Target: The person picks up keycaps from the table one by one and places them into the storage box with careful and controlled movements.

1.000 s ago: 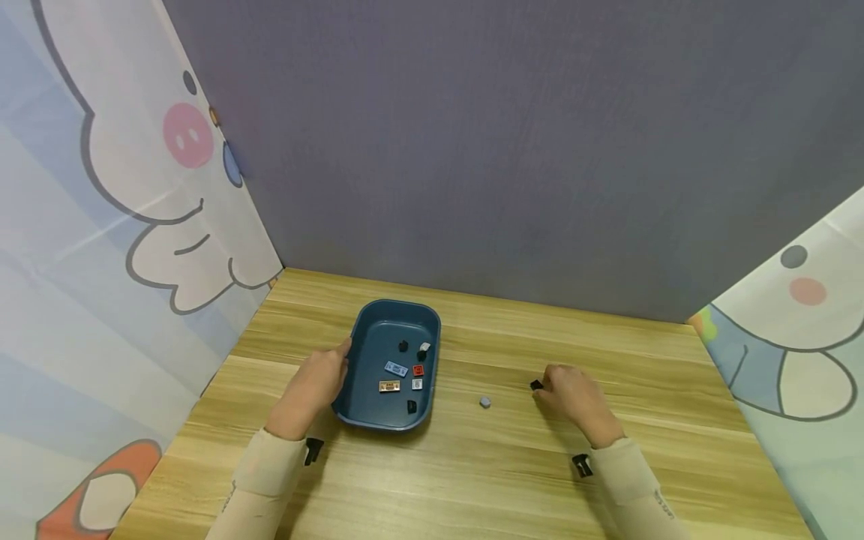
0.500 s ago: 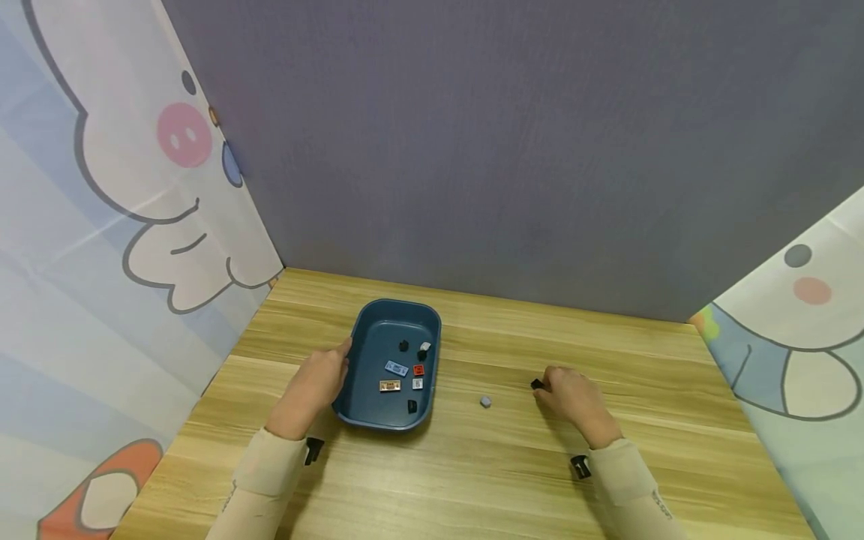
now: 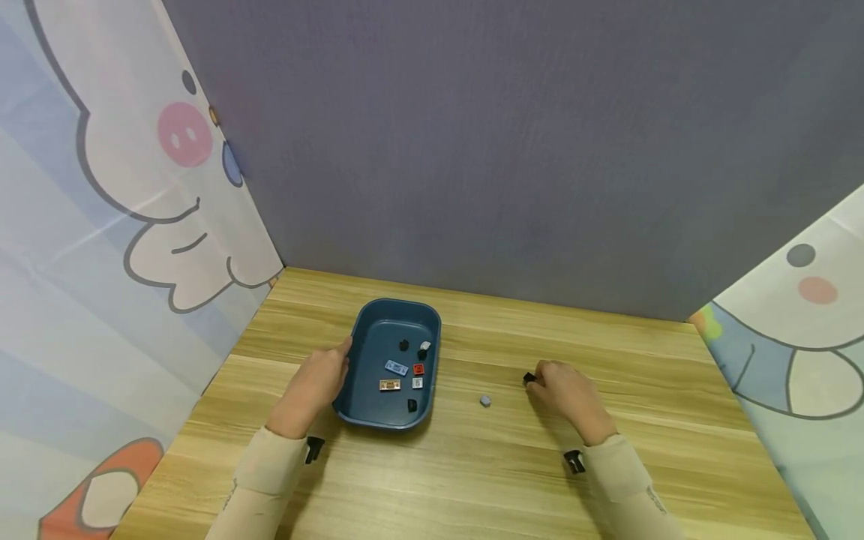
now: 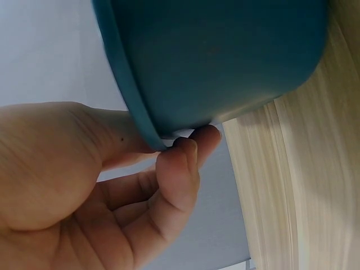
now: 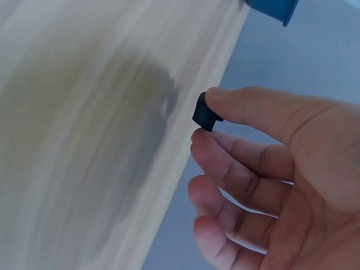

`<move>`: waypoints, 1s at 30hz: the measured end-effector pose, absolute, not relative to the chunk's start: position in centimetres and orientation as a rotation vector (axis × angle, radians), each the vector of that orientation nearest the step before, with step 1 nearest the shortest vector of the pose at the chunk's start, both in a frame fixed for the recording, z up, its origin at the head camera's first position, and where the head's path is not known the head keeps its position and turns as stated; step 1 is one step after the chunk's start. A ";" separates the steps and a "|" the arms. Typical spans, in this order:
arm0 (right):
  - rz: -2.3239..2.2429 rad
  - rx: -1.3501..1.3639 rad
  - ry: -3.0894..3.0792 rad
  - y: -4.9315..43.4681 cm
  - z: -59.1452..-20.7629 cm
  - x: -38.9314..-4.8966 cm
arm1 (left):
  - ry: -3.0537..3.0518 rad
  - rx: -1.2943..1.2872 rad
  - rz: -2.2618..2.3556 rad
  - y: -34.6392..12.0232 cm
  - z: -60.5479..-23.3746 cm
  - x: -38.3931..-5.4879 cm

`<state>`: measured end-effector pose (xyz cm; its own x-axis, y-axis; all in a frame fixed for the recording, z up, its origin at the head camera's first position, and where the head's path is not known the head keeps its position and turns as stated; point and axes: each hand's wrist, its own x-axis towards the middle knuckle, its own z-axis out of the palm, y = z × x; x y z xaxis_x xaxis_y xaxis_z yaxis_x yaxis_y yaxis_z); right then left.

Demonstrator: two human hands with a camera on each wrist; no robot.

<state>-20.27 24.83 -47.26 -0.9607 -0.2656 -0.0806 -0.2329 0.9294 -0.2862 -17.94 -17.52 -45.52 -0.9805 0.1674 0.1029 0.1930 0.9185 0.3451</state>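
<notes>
My left hand (image 3: 312,391) grips the left rim of a dark blue plastic tray (image 3: 390,328), thumb and fingertips pinching its edge in the left wrist view. Over the wooden table at the right, my right hand (image 3: 570,396) pinches a small black toy brick (image 5: 205,112) between thumb and index finger. The other fingers are loosely bent beneath. Inside the tray lie a light blue tile (image 3: 396,367), a tan printed tile (image 3: 389,385), a red square tile (image 3: 418,369), a white square tile (image 3: 418,382), a white piece (image 3: 425,346) and several black pieces (image 3: 412,406).
A small grey piece (image 3: 485,401) lies on the wooden table (image 3: 432,480) between the tray and my right hand. Behind the table stands a grey partition (image 3: 472,165). Cartoon-printed curtains (image 3: 61,300) hang at both sides.
My right hand has moved slightly left and away from me with the black toy brick. My left hand and the tray have stayed in place.
</notes>
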 end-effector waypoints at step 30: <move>-0.465 -0.905 2.958 8.4 -41.2 -22.7 | -3.013 -0.268 -0.566 -17.5 -45.6 -18.0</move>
